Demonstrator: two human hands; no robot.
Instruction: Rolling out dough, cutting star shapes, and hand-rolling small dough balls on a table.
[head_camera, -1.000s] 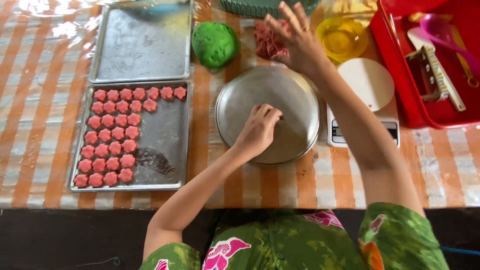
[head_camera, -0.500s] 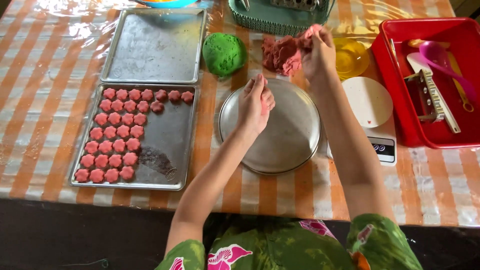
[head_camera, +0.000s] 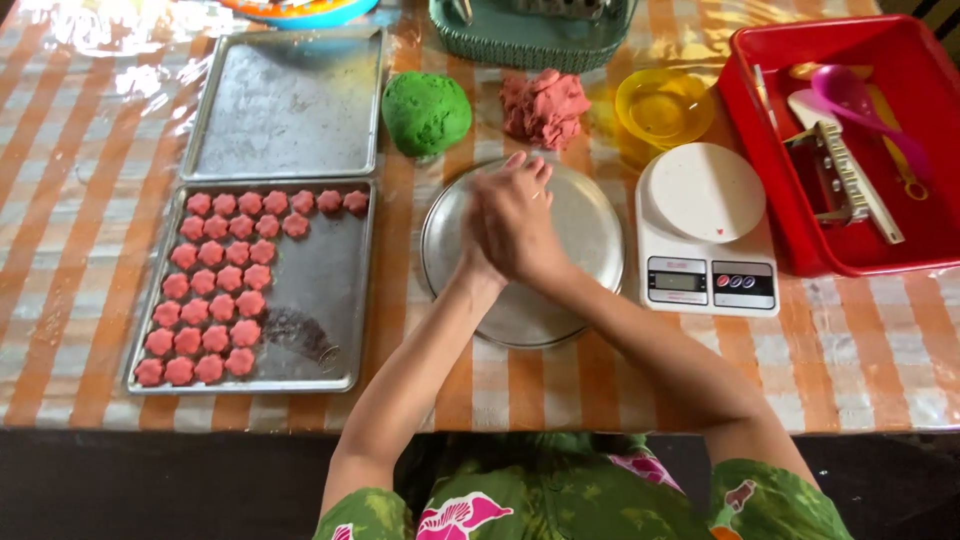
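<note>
My left hand (head_camera: 478, 250) and my right hand (head_camera: 522, 212) are pressed palm to palm above a round metal plate (head_camera: 592, 232). The right hand lies on top, and a pinch of pink dough between the palms is hidden. Just beyond the plate lie a lump of pink dough (head_camera: 545, 105) and a ball of green dough (head_camera: 427, 112). To the left, a metal tray (head_camera: 325, 290) carries several pink flower-shaped pieces (head_camera: 222, 285) in rows.
A second, bare metal tray (head_camera: 285, 105) lies behind the first. A white kitchen scale (head_camera: 705, 230) stands right of the plate, with a yellow bowl (head_camera: 663, 105) behind it. A red tub (head_camera: 755, 120) with tools sits at far right, a green basket (head_camera: 530, 42) at the back.
My right hand reached to the pink dough lump, pinched at it, then drew back. Both hands have now met palm to palm over the round plate.
</note>
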